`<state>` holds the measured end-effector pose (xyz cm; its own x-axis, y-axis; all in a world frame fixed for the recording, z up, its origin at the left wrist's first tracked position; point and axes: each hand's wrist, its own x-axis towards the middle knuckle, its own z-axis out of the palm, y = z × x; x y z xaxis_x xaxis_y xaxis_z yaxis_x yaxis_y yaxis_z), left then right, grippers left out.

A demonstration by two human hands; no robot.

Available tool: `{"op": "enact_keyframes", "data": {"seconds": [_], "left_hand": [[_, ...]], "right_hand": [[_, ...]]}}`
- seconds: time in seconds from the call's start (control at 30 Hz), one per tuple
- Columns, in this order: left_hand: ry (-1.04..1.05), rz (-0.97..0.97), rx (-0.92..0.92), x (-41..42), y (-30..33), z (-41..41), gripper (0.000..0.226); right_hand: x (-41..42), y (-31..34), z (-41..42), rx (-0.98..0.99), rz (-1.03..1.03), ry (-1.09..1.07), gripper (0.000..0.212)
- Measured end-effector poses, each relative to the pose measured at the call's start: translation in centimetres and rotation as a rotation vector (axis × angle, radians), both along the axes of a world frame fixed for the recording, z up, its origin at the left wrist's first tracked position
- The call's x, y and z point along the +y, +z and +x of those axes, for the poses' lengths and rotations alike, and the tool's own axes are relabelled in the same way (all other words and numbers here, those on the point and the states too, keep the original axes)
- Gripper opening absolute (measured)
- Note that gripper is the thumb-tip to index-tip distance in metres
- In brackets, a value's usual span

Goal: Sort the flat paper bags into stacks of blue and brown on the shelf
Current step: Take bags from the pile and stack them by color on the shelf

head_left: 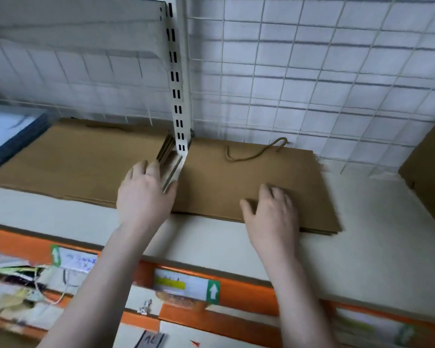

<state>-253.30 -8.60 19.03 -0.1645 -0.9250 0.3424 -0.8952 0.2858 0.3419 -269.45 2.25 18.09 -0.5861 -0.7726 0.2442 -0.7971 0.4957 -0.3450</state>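
Brown paper bags lie flat, stacked on the shelf beside the far upright. Left hand presses the stack's left edge; right hand rests flat on top, fingers straight, grasping nothing. Probably light, flexible, slippery: lift by the edges.

A white wire grid and slotted upright back the shelf; green arrow stickers mark its orange edge.
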Motion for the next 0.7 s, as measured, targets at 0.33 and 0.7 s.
{"op": "enact_keyframes", "data": {"seconds": [0.33, 0.7], "left_hand": [[0.163, 0.002, 0.042, 0.6, -0.1, 15.7, 0.060], [0.386, -0.056, 0.020, -2.6, 0.2, 44.9, 0.059]], "right_hand": [[-3.8, 0.0, 14.1, 0.084, -0.035, 0.144, 0.045], [-12.3, 0.2, 41.2, 0.044, -0.021, 0.398, 0.056]]}}
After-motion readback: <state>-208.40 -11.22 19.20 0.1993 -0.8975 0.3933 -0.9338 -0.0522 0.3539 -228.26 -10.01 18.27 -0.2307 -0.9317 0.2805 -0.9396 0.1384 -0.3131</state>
